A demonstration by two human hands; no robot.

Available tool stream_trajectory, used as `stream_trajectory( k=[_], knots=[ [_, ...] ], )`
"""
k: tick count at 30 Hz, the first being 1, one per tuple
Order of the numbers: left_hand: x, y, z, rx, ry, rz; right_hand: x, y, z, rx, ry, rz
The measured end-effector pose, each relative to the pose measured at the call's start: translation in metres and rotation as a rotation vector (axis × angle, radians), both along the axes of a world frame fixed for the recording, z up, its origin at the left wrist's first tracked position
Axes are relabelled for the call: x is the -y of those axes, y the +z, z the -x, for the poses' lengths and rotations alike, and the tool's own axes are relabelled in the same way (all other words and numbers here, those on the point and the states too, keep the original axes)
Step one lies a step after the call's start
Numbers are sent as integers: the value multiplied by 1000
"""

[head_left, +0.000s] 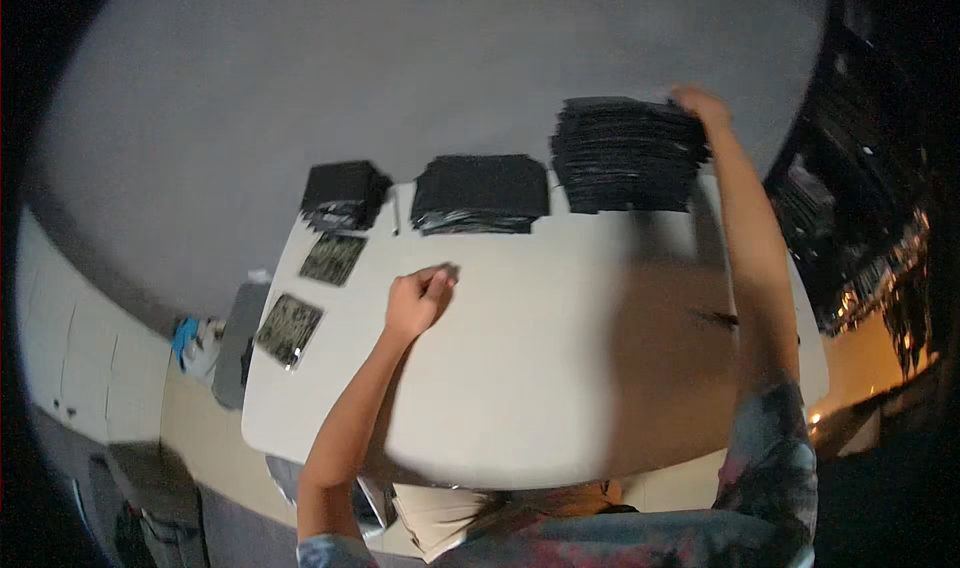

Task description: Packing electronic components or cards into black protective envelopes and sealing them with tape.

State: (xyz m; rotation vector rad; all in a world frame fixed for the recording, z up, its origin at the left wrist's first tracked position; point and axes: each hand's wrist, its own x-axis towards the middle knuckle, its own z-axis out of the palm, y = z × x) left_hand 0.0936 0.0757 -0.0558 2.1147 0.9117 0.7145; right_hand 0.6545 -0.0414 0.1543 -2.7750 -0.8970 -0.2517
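Observation:
My right hand (707,110) reaches to the far right corner of a tall stack of flat black pieces (630,158). Its fingers curl over the top edge there, partly hidden and slightly blurred. Over the middle left of the white table (520,368), my left hand (422,303) is closed, thumb against curled fingers. A small dark spot shows at its fingertips; what it is, I cannot make out. Beyond this hand sits a lower stack of black pieces (480,196) with shiny edges.
A third black stack (342,193) stands at the far left, near a thin pen-like item (396,213). Two dark patterned flat packets (333,259) (290,329) lie along the left side. A small dark tool (713,318) lies near my right forearm. Black shiny material (850,178) fills the right side.

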Motion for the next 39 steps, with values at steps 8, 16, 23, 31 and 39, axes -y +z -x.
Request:
stream_trajectory(
  k=[8,16,23,31,39],
  knots=[
    [0,5,9,-146,27,-238,-49,-47,252,-69,865,-351],
    [11,13,-19,-139,14,-263,-85,-133,271,26,997,-197],
    [6,7,-15,-106,-10,-285,-87,-145,276,452,1075,-78],
    [0,1,10,378,142,-293,13,-175,372,410,1270,9],
    [34,19,-52,379,-44,-238,3,-209,365,-21,1087,-188]
  ],
)
